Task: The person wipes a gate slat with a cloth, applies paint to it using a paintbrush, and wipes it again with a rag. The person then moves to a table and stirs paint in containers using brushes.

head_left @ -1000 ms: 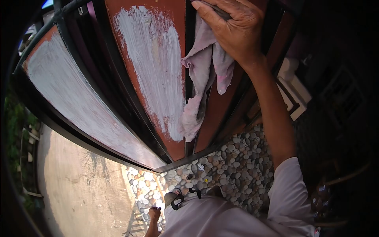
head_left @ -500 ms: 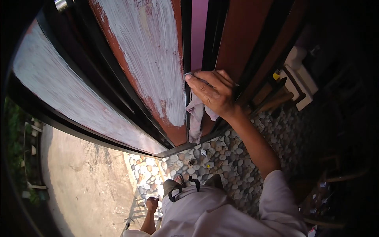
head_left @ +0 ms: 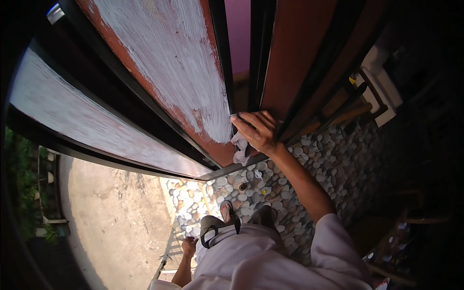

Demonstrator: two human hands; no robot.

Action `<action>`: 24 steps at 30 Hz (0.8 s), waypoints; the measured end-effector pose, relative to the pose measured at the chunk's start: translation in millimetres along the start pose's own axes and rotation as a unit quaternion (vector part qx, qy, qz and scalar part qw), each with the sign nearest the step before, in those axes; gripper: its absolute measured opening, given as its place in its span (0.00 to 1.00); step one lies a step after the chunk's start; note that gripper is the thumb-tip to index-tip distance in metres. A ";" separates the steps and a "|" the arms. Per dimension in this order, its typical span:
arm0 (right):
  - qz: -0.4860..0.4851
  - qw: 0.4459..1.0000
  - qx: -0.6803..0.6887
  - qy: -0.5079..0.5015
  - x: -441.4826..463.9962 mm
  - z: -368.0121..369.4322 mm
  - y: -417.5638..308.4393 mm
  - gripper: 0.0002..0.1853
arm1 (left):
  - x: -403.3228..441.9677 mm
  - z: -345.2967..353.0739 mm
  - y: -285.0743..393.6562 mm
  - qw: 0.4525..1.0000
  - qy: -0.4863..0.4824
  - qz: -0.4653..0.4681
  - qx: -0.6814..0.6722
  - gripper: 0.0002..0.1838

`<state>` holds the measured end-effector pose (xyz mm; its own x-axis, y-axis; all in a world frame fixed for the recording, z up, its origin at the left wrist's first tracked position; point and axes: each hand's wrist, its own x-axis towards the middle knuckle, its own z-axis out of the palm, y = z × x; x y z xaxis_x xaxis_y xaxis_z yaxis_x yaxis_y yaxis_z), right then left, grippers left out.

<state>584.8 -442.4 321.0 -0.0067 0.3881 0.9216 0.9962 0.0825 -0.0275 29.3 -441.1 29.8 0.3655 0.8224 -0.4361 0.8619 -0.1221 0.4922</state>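
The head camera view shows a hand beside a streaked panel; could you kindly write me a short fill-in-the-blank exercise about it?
1. The hand holding the pale, crumpled cloth is the person's ____ one.
2. In the picture, the nearest whitish-streaked, reddish-brown panel lies to the ____ (left/right) of that hand.
3. The narrow strip showing between two black bars above the hand is coloured ____.
4. The small, brightly coloured object on the pebble-patterned floor is ____.

Missing words: right; left; purple; yellow.
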 end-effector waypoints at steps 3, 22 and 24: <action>-0.002 1.000 0.001 -0.011 -13.1 2.0 0.3 0.22 | -5.6 -7.4 -5.7 1.000 -0.014 -0.008 -0.011 0.20; 0.390 0.900 0.192 0.035 -96.9 20.0 -47.4 0.09 | -2.7 -34.3 -25.6 0.997 -0.007 -0.066 0.043 0.20; 0.369 0.910 0.181 0.051 -73.2 14.7 -52.0 0.09 | 1.7 -30.6 -33.0 0.998 -0.011 -0.052 0.028 0.20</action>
<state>532.2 -461.6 249.3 0.6788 0.3744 0.6317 0.6330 0.1376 -0.7618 -9.3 -418.6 35.8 0.2795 0.8204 -0.4989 0.9140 -0.0682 0.4000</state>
